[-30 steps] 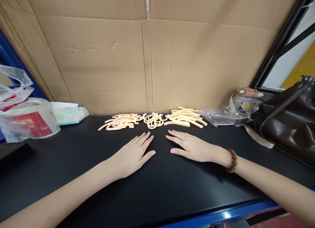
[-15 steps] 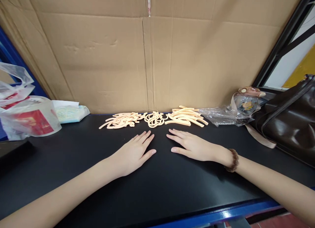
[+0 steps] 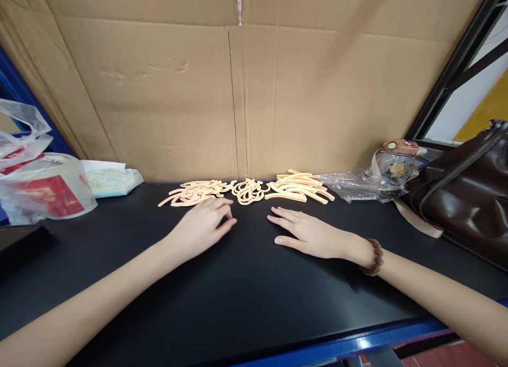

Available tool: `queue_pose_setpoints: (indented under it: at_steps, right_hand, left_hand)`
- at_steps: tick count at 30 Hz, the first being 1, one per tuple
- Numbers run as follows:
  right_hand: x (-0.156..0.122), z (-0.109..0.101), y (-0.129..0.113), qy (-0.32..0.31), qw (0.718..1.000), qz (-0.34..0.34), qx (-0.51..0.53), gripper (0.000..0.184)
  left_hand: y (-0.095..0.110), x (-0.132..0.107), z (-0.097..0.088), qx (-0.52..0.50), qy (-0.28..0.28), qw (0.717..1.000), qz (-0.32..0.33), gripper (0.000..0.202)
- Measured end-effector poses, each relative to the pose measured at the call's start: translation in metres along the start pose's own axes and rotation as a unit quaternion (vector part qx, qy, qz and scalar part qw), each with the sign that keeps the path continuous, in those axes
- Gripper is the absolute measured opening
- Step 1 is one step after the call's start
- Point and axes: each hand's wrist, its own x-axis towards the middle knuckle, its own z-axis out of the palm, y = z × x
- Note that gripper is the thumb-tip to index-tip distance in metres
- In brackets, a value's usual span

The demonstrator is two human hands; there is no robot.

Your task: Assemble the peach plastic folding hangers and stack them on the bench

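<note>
– where are the peach-coloured pieces lying?

– they're lying along the back of the black table (image 3: pixel 254 298): a left pile (image 3: pixel 190 190), a curly middle pile (image 3: pixel 251 199) and a right pile (image 3: pixel 296 189) of straighter strips.

– and the fingers?

– the left hand (image 3: pixel 200 223) is showing half-curled fingers, overlapping the left pile's front edge in view; i can't tell if they're touching or gripping anything. the right hand (image 3: pixel 315 235) is lying palm down, fingers spread, holding nothing, just in front of the right pile.

Cardboard backing (image 3: pixel 159 102), red-printed plastic bag (image 3: pixel 53 192), what may be a bottle (image 3: pixel 395 167), brown bag (image 3: pixel 468 192)
</note>
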Motion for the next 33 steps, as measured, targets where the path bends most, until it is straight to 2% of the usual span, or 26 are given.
queue_pose_setpoints:
  at_steps: [3,5,8,11,15,17,20,25,29,33]
  right_hand:
    - [0.0,-0.001,-0.001,-0.01,1.0,-0.001,-0.009,0.068]
    - [0.0,-0.002,-0.001,-0.013,1.0,0.001,-0.009,0.068]
    - [-0.001,-0.003,-0.002,-0.02,1.0,0.007,-0.013,0.068]
    - [-0.001,-0.002,-0.001,-0.018,1.0,0.007,-0.014,0.067]
    - [0.0,-0.001,-0.002,-0.004,1.0,-0.002,-0.011,0.066]
    - [0.0,-0.001,-0.002,-0.001,1.0,-0.004,-0.019,0.066]
    - [0.0,-0.001,-0.003,0.01,1.0,-0.012,-0.019,0.065]
    - [0.0,-0.001,-0.001,0.009,1.0,-0.015,-0.017,0.065]
    - [0.0,-0.001,-0.001,0.003,0.999,-0.01,-0.034,0.065]
    - [0.0,-0.002,-0.001,0.002,0.999,-0.007,-0.033,0.065]
  left_hand:
    - [-0.032,0.004,-0.003,0.038,0.044,0.996,-0.06,0.04]
    - [-0.051,0.004,-0.002,0.043,0.042,0.994,-0.095,0.043]
    - [-0.062,0.002,0.004,0.028,0.061,0.992,-0.105,0.05]
    - [-0.051,0.001,0.011,-0.009,0.062,0.997,-0.054,0.053]
    - [-0.029,0.005,0.017,-0.049,0.009,0.999,0.023,0.05]
    - [-0.023,0.013,0.021,-0.034,0.025,0.999,0.019,0.049]
    - [-0.02,0.033,0.029,0.011,0.081,0.997,-0.018,0.05]
    - [-0.014,0.064,0.039,0.022,0.095,0.995,-0.008,0.054]
    - [-0.013,0.066,0.038,0.017,0.103,0.995,-0.001,0.045]
    - [-0.014,0.063,0.034,0.011,0.137,0.99,-0.039,0.044]
